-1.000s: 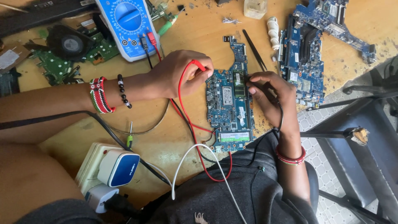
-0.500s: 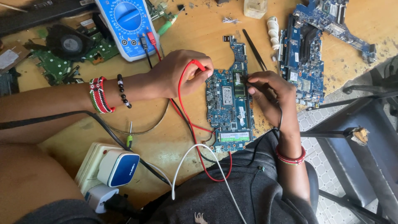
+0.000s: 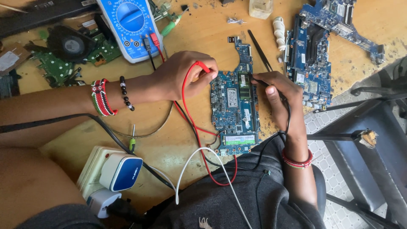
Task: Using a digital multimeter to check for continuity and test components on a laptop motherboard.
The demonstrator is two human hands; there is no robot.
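Note:
A long blue circuit board (image 3: 234, 111) lies on the wooden bench in front of me. My left hand (image 3: 183, 76) grips a red test probe (image 3: 202, 67), its tip at the board's left edge. Its red lead (image 3: 191, 123) loops down toward my lap. My right hand (image 3: 277, 94) holds a black probe (image 3: 255, 79) against the board's upper right part, with its black lead trailing down past my wrist. Both leads run from a blue multimeter (image 3: 129, 26) at the top left.
Two more blue boards (image 3: 308, 63) lie at the upper right beside black tweezers (image 3: 260, 50). Green boards and a black fan (image 3: 68, 43) sit at the upper left. A white power strip with a blue-and-white adapter (image 3: 121, 171) and a white cable (image 3: 199, 159) are near my lap. Dark metal chair frames (image 3: 369, 135) stand at the right.

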